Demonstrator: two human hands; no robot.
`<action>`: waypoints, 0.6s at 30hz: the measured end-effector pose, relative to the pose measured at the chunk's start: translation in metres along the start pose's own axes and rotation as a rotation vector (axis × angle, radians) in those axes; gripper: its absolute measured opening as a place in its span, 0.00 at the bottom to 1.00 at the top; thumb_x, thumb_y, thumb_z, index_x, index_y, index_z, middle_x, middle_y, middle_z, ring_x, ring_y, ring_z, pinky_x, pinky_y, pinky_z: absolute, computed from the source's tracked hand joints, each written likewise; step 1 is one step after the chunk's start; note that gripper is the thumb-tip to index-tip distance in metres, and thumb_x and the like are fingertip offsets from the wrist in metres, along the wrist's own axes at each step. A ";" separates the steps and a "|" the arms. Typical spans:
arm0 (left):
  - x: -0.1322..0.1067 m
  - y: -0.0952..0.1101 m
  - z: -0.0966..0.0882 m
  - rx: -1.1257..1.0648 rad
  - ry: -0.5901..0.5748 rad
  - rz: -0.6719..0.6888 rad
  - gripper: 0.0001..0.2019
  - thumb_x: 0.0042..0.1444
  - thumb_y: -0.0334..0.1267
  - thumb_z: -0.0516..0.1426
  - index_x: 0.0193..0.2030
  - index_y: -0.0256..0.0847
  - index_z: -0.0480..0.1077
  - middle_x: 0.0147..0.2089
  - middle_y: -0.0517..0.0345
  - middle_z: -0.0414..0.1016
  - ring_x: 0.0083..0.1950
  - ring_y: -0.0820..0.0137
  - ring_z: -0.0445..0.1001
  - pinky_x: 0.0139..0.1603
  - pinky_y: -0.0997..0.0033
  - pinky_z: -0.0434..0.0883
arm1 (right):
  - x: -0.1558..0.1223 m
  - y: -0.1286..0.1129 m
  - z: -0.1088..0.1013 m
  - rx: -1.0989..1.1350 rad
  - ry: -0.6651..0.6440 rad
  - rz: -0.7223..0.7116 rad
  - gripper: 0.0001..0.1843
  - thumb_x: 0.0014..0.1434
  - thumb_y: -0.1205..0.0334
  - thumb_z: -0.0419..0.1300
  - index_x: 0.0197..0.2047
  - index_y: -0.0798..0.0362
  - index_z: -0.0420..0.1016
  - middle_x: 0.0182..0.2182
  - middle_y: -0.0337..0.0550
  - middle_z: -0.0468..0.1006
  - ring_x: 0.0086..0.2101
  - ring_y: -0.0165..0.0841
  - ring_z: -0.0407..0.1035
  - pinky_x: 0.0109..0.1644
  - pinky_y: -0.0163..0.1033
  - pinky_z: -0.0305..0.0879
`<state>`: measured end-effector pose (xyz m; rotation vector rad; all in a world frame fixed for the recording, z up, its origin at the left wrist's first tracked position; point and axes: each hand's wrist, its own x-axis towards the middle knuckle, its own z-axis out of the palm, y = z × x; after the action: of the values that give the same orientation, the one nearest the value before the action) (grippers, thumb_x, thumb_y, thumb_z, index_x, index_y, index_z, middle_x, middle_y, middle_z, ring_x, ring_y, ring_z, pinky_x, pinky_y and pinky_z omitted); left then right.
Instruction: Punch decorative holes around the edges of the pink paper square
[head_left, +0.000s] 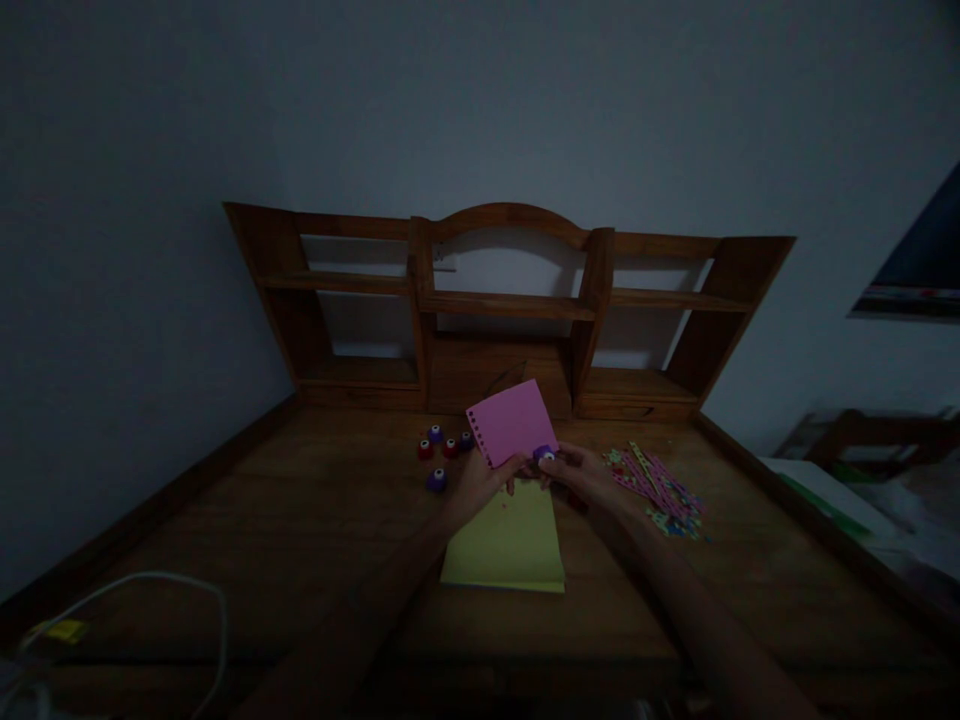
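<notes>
My left hand [474, 487] pinches the lower edge of a pink sheet [512, 421] that has a row of punched holes along its left side. My right hand [581, 471] is closed round a small purple paper punch [544, 455] set against the sheet's lower right corner. Both hands hover above a stack of yellow sheets [507, 545] lying flat on the wooden desk [300, 520]. Several more small punches [441, 452], purple and red, sit just left of my left hand.
A pile of punched colourful paper strips [660, 487] lies right of my right hand. A wooden shelf unit [506, 310] stands along the desk's back. A white cable [187, 600] and a yellow tag [66, 630] lie at the near left corner.
</notes>
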<state>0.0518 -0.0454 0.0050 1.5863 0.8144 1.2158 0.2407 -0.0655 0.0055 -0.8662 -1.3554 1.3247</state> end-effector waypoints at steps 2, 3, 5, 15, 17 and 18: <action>0.000 0.001 0.000 -0.013 0.006 0.002 0.15 0.52 0.46 0.62 0.35 0.34 0.68 0.29 0.56 0.73 0.18 0.78 0.65 0.17 0.78 0.64 | 0.001 0.002 -0.001 -0.009 0.002 -0.012 0.17 0.49 0.54 0.70 0.41 0.51 0.79 0.37 0.46 0.81 0.33 0.33 0.72 0.36 0.37 0.64; 0.000 0.001 0.001 -0.019 0.006 0.006 0.16 0.52 0.46 0.62 0.36 0.34 0.68 0.29 0.56 0.73 0.18 0.78 0.65 0.17 0.77 0.64 | 0.001 0.003 -0.001 -0.016 -0.001 -0.017 0.17 0.49 0.54 0.70 0.41 0.52 0.79 0.37 0.46 0.81 0.32 0.33 0.72 0.36 0.37 0.64; 0.000 0.001 0.001 -0.025 0.002 0.013 0.16 0.52 0.46 0.62 0.36 0.34 0.68 0.30 0.55 0.73 0.18 0.78 0.65 0.17 0.77 0.65 | 0.001 0.005 -0.001 -0.022 -0.012 -0.023 0.16 0.49 0.55 0.70 0.41 0.52 0.80 0.37 0.46 0.81 0.32 0.32 0.71 0.36 0.37 0.64; -0.002 0.005 -0.001 -0.024 -0.026 0.057 0.13 0.54 0.45 0.61 0.37 0.35 0.69 0.31 0.53 0.74 0.21 0.74 0.68 0.18 0.75 0.67 | 0.000 0.004 0.002 0.084 -0.029 -0.020 0.15 0.48 0.56 0.71 0.39 0.52 0.80 0.36 0.44 0.80 0.31 0.32 0.70 0.34 0.36 0.63; -0.002 0.004 -0.001 -0.038 -0.029 0.050 0.14 0.53 0.45 0.61 0.37 0.35 0.69 0.32 0.53 0.74 0.21 0.75 0.68 0.18 0.75 0.67 | 0.000 0.004 0.001 0.101 -0.042 -0.007 0.15 0.49 0.56 0.71 0.40 0.52 0.80 0.36 0.44 0.80 0.32 0.32 0.70 0.34 0.36 0.62; -0.002 0.003 -0.001 -0.047 -0.027 0.046 0.14 0.53 0.45 0.61 0.38 0.35 0.68 0.32 0.54 0.74 0.21 0.75 0.68 0.18 0.76 0.67 | 0.000 0.004 0.001 0.104 -0.043 -0.003 0.15 0.49 0.56 0.71 0.40 0.52 0.80 0.36 0.44 0.80 0.32 0.32 0.70 0.35 0.36 0.62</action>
<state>0.0499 -0.0481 0.0076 1.5873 0.7314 1.2350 0.2389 -0.0651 0.0012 -0.7693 -1.3081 1.4061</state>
